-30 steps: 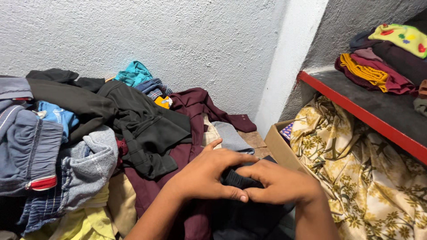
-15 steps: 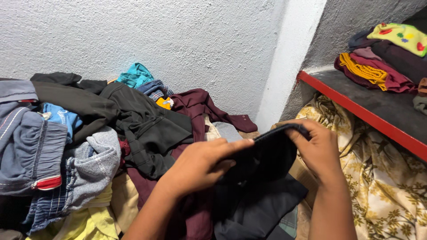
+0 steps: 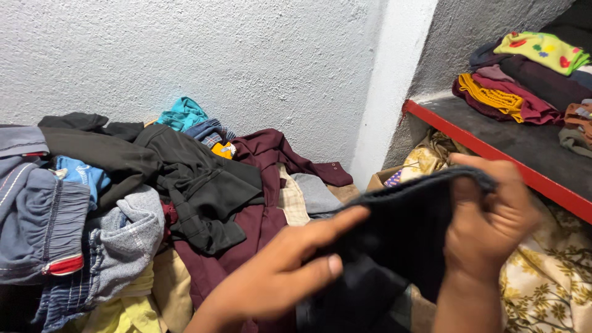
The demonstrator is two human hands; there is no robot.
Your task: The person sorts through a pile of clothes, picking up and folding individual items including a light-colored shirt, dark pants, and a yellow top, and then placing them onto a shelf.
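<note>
Clothes pile [image 3: 142, 203] behind; left hand [image 3: 280, 274], right hand [image 3: 493, 216] both gripping dark garment [image 3: 401, 240], lifted higher than before.

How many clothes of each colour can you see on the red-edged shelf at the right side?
Counting only what shows on the red-edged shelf:
Yellow-green cloth with coloured spots: 1
Mustard-yellow knit: 1
Maroon cloth: 1
Dark cloth under the spotted one: 1
Brownish pieces at the frame edge: partly cut off, not counted
Total: 4
</note>
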